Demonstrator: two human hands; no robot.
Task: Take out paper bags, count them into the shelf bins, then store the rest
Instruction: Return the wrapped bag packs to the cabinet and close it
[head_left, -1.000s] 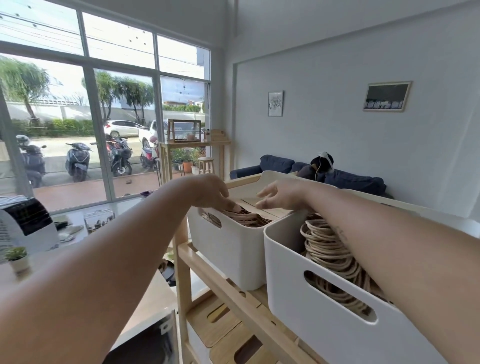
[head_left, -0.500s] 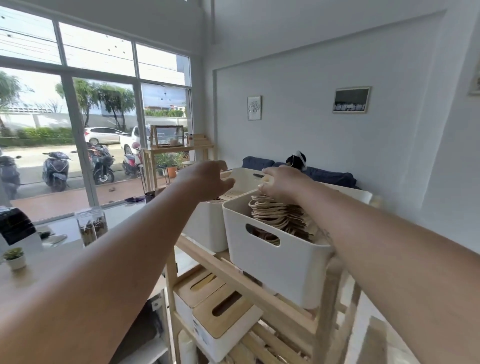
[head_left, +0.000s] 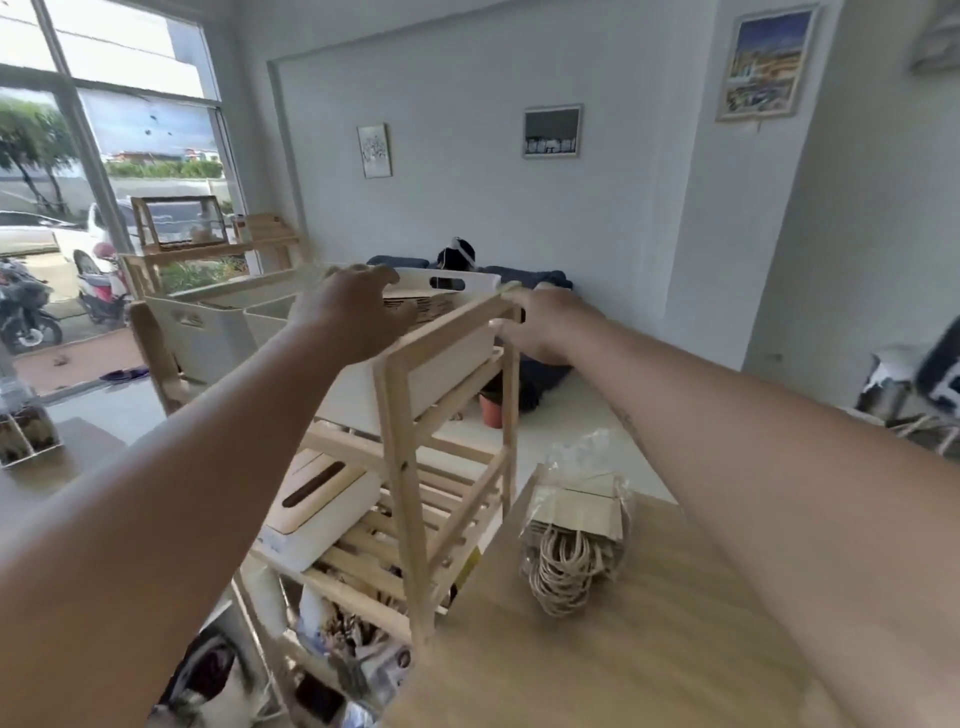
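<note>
A wooden shelf rack (head_left: 401, 467) carries three white bins on its top level. My left hand (head_left: 353, 306) hovers over the rightmost white bin (head_left: 447, 364), fingers apart and curled, holding nothing. Brown paper bags with twine handles (head_left: 410, 306) lie inside that bin. My right hand (head_left: 543, 327) is at the bin's right end, behind the rack's corner post, and its grip is hidden. A clear plastic pack of paper bags (head_left: 576, 519) lies on the wooden table (head_left: 649, 649) in front of me.
Two more white bins (head_left: 208, 332) stand to the left on the same level. A white box with a wooden lid (head_left: 322, 499) sits on the lower slats. A dark blue sofa (head_left: 540, 280) and a red pot (head_left: 491, 408) lie beyond the rack.
Both hands left the bags in the middle bin and shifted right to the end bin. My view swung right and down, bringing the table and the pack into sight.
</note>
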